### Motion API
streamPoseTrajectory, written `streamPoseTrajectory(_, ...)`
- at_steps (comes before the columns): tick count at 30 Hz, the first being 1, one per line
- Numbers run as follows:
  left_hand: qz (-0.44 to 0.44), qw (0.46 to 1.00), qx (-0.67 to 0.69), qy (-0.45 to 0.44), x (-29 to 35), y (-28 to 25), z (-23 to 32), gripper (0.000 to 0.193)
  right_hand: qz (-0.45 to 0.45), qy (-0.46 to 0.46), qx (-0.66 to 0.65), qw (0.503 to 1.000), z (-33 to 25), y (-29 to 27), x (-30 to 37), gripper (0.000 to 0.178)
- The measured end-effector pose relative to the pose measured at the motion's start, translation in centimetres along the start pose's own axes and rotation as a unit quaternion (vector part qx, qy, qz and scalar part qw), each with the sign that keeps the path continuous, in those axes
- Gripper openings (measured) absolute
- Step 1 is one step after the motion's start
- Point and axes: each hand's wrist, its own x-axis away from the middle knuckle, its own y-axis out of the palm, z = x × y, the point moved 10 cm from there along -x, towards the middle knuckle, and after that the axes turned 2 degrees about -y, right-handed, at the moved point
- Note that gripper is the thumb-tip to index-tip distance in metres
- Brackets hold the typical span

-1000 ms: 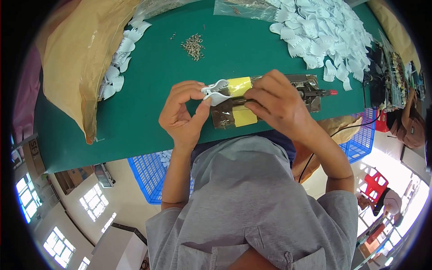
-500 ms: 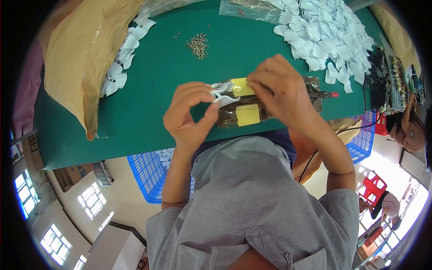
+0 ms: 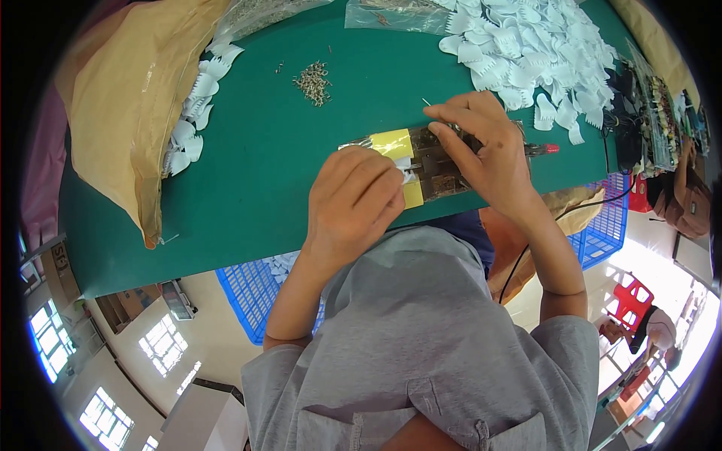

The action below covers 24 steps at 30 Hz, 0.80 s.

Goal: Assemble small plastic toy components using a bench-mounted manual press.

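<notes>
My left hand (image 3: 353,203) is closed with its knuckles up over the left part of a dark taped fixture (image 3: 444,180). A small white plastic piece (image 3: 406,167) shows at its fingertips, against the fixture; most of the piece is hidden. Above the fixture's right part is my right hand (image 3: 489,143), thumb and index finger drawn together. From the index fingertip sticks out a thin, pale pin-like piece (image 3: 426,101). Yellow pads (image 3: 391,143) lie on the fixture, and a red-tipped handle (image 3: 551,149) juts from its right end.
Small metal parts (image 3: 312,83) lie in a pile on the green table (image 3: 248,165). White toothed plastic pieces (image 3: 526,52) are heaped at the far right. More spill from a tan sack (image 3: 135,98) on the left. Blue baskets (image 3: 244,297) stand below the table edge.
My left hand has moved right and turned over, bringing the white piece down to the fixture. My right hand has lifted off the yellow pad, and the thin pin-like piece now shows at its fingertips.
</notes>
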Motion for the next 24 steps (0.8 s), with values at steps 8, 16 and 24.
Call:
streamPoseTrajectory(8, -0.061, 0.998, -0.006, -0.031, -1.0, 0.5, -0.7, 0.021, -0.054, -0.09, -0.025, 0.994, -2.3, 1.3, 0.7, 0.024)
streamPoseTrajectory(16, -0.075, 0.996, 0.022, -0.044, -0.2, 1.1, -1.4, 0.022, -0.141, -0.154, 0.04, 0.977, -3.9, 3.6, 0.7, 0.021)
streamPoseTrajectory(24, -0.074, 0.994, 0.014, -0.082, 1.6, 2.1, -3.4, 0.024, -0.2, -0.176, 0.038, 0.963, -4.5, 5.0, 0.1, 0.011)
